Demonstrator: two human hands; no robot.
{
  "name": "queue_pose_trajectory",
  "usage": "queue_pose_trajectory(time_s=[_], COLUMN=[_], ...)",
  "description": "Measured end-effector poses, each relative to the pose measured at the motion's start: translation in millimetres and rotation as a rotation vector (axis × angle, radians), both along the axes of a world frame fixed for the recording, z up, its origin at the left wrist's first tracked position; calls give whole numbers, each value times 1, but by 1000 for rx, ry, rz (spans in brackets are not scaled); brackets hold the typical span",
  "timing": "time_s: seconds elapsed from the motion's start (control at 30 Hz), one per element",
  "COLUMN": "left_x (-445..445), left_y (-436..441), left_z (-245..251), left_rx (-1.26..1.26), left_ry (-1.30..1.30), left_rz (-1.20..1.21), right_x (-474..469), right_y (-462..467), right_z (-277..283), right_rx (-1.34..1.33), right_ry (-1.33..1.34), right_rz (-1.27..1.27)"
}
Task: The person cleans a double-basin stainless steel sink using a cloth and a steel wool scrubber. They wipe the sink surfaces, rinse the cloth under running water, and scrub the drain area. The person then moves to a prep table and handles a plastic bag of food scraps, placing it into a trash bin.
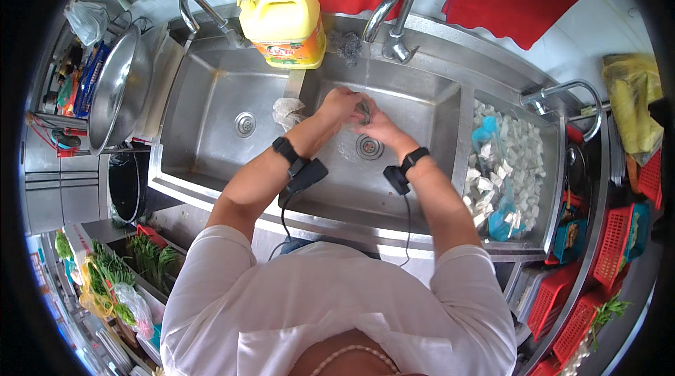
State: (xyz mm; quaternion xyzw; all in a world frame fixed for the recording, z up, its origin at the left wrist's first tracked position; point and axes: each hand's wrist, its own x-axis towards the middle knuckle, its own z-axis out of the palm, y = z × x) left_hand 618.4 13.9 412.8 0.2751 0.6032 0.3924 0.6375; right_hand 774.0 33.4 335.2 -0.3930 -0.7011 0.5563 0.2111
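My left hand (340, 105) and my right hand (377, 125) meet over the middle basin of a stainless steel sink (327, 212). Between them is a small greyish scourer or cloth (364, 111), mostly covered by fingers, so its kind is unclear. A thin stream of water falls just behind the hands from a chrome gooseneck faucet (406, 1). Below them lies the basin's drain (369, 147). A crumpled pale cloth (288, 113) hangs over the divider left of my left forearm. Both wrists wear black straps with cabled devices.
A yellow detergent jug (285, 33) and a steel wool scourer (349, 49) stand behind the basins. The left basin has a drain (244, 125). Ice-like chunks (519, 149) and pale pieces fill the right basin. A large metal bowl (113, 91) leans at left; red baskets (614, 244) stand at right.
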Motion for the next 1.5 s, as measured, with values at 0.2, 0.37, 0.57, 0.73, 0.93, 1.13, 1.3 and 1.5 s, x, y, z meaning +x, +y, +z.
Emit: queue_pose_trajectory(time_s=[0.2,0.37,0.57,0.73,0.93,1.13,1.3,1.5], left_x=[-39,-25,-43,-50,-32,-30,-53,-35], left_y=[-55,-82,-93,-78,-53,-47,-44,-42], left_z=[2,-32,-10,21,28,40,48,50], left_rx=[-40,-285,-100,17,156,176,145,161], left_ry=[-253,-432,-912,-381,265,657,189,505], left_rz=[230,62,-374,-689,-899,-959,-794,-1015], right_x=[-1,-13,-21,-37,-46,-47,-27,-36], right_y=[-34,-75,-101,-86,-69,-68,-88,-86], right_z=[8,63,105,103,97,90,120,127], right_rx=[-262,-623,-736,-264,-2,26,439,618], right_ry=[303,859,770,112,-212,-229,-234,-671], right_rz=[-425,-453,-341,-273,-402,-463,-89,-53])
